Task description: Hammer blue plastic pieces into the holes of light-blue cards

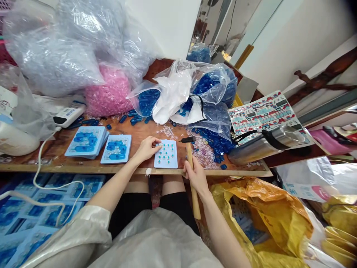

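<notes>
My left hand [145, 148] rests its fingertips on the left edge of a pale blue plastic card [166, 154] set with small blue-green pieces in rows. My right hand [194, 174] grips the wooden handle of a small hammer, just right of that card. The hammer's dark metal head [187, 140] points left, held above the card's top right corner and not touching it. To the left lie a similar blue card [116, 149] and a stack of such cards [86, 141], both holding larger blue pieces.
Loose blue capsules [217, 143] and clear rings [203, 152] lie scattered on the wooden workbench [134, 169]. Behind sit plastic bags of blue, pink and clear pieces. A steel flask [264, 146] lies right; a yellow sack [262, 219] sits below; blue cards are stacked lower left.
</notes>
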### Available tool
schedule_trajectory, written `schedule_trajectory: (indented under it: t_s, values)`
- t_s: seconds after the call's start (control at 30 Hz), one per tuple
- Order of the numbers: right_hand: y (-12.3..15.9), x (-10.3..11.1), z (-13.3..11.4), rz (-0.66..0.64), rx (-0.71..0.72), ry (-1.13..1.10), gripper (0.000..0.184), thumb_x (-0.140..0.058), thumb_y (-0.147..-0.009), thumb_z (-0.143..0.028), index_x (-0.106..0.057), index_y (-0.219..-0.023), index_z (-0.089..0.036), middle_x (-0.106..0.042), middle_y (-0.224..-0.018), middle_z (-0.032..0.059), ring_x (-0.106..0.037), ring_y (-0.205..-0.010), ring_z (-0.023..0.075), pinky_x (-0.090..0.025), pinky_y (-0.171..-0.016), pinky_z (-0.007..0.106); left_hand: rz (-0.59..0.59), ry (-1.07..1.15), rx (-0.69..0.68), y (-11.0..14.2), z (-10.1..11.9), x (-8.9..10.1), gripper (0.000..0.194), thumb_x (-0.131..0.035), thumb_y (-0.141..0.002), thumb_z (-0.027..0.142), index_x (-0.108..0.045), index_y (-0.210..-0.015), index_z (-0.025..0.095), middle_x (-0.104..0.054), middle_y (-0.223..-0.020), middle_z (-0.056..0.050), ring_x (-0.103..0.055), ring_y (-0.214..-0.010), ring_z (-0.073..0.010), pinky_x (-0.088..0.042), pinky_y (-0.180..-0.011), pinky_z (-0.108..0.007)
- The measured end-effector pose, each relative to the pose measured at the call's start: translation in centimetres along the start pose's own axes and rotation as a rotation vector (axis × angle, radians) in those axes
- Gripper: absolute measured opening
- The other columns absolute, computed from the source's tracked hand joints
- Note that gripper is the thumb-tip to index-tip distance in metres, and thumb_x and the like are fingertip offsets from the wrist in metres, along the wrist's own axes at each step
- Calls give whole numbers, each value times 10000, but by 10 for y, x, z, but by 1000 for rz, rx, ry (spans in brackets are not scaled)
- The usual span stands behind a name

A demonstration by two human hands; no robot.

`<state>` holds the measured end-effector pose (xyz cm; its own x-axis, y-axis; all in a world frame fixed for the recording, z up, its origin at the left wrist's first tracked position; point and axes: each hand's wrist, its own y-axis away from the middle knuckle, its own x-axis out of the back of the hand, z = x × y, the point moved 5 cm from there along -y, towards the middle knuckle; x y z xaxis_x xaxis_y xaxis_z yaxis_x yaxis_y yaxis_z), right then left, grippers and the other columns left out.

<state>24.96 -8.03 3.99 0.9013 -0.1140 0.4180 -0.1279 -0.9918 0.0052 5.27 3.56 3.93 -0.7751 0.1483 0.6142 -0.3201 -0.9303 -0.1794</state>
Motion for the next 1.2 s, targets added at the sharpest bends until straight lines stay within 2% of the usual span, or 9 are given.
schedule_trajectory:
  t_s: [0.13, 0.2, 0.3, 0.43, 0.6, 0.73, 0.87, 1.0, 1.2]
  values:
    - [1, -12, -42, -72, 215, 197, 405, -371, -888, -325, -403, -1271, -196, -623, -897, 56, -601, -713, 151, -455, -675, 245, 8, 14, 7, 0, 0, 0, 215, -587, -726, 282, -618, -889, 146, -582, -902, -37, -541, -686, -102, -471, -711, -252]
    - [-3, -23, -49, -117, 224, 327, 418, -356, -887, -291, -392, -1288, -178, -622, -978, 93, -611, -803, 190, -448, -724, 278, 7, 17, 0, 0, 1, -1, 211, -587, -724, 270, -620, -889, 143, -576, -896, -39, -539, -687, -102, -469, -712, -255]
    - [-9, -35, -41, -191, 118, 483, 413, -342, -882, -274, -418, -1271, -155, -642, -894, 106, -618, -776, 228, -443, -701, 303, 5, 7, -6, 0, 1, -2, 205, -586, -726, 269, -624, -877, 135, -567, -882, -47, -539, -690, -107, -470, -726, -273]
    - [-8, -31, -36, -140, 166, 334, 416, -344, -888, -283, -393, -1290, -191, -626, -1019, 70, -608, -871, 199, -435, -762, 276, -19, 54, -27, -3, -5, -3, 265, -587, -737, 310, -618, -943, 145, -562, -923, -54, -552, -715, -114, -480, -736, -281]
    - [-1, -23, -30, -75, 160, 238, 412, -365, -886, -315, -428, -1262, -160, -616, -1041, 68, -599, -889, 184, -437, -778, 269, 136, -92, -181, -39, -17, 5, 273, -452, -809, 183, -581, -1047, 148, -555, -1047, -84, -526, -969, -172, -432, -888, -340]
    - [3, -19, -25, -69, 154, 242, 423, -371, -885, -330, -434, -1262, -149, -613, -1052, 81, -594, -917, 193, -443, -777, 271, 28, -270, -276, -64, -20, 3, 169, -457, -791, 152, -608, -865, 133, -592, -925, -92, -527, -939, -201, -422, -880, -372]
    - [6, -10, -19, -34, 142, 253, 428, -374, -884, -327, -428, -1272, -154, -620, -1039, 80, -601, -884, 189, -442, -784, 276, 74, -104, -208, -47, -3, 11, 182, -498, -793, 245, -545, -937, 143, -602, -904, -53, -558, -818, -152, -455, -785, -295]
    - [8, -2, -15, -35, 105, 257, 424, -368, -886, -322, -425, -1273, -157, -635, -989, 72, -609, -830, 186, -444, -762, 281, -62, -117, -233, -17, 21, -1, 163, -517, -785, 270, -540, -907, 164, -592, -899, -35, -543, -850, -158, -439, -790, -293]
    - [2, -5, -31, -53, 208, 266, 422, -359, -890, -292, -398, -1293, -172, -583, -1134, 80, -581, -976, 185, -430, -827, 267, -76, -179, -260, -11, 20, -13, 121, -499, -797, 255, -531, -874, 167, -569, -874, -41, -518, -863, -168, -425, -784, -298]
